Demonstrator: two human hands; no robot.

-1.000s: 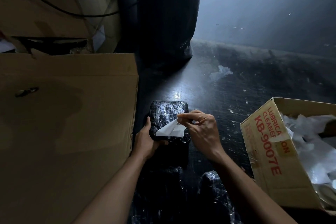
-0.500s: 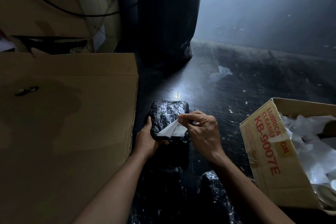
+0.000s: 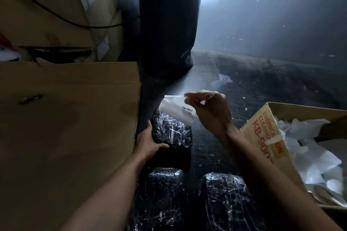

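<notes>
A black packet wrapped in shiny film (image 3: 173,130) lies on the dark floor in the middle of the view. My left hand (image 3: 150,141) grips its near left corner, thumb across the near edge. My right hand (image 3: 208,110) is raised above and to the right of the packet. It pinches a white label with a barcode (image 3: 177,109) between thumb and fingers. The label's lower end hangs just over the packet's far right corner; whether it still touches the film I cannot tell.
Two more wrapped black packets (image 3: 165,189) (image 3: 223,199) lie near me. A large cardboard box (image 3: 65,127) stands at the left. An open carton with red lettering (image 3: 262,137), holding white plastic scraps, sits at the right. A tall black roll (image 3: 167,24) stands behind, with stacked boxes (image 3: 52,11) at far left.
My right hand has lifted up and away from the packet, peeling the white label off its top. My left hand keeps hold of the packet's near left side.
</notes>
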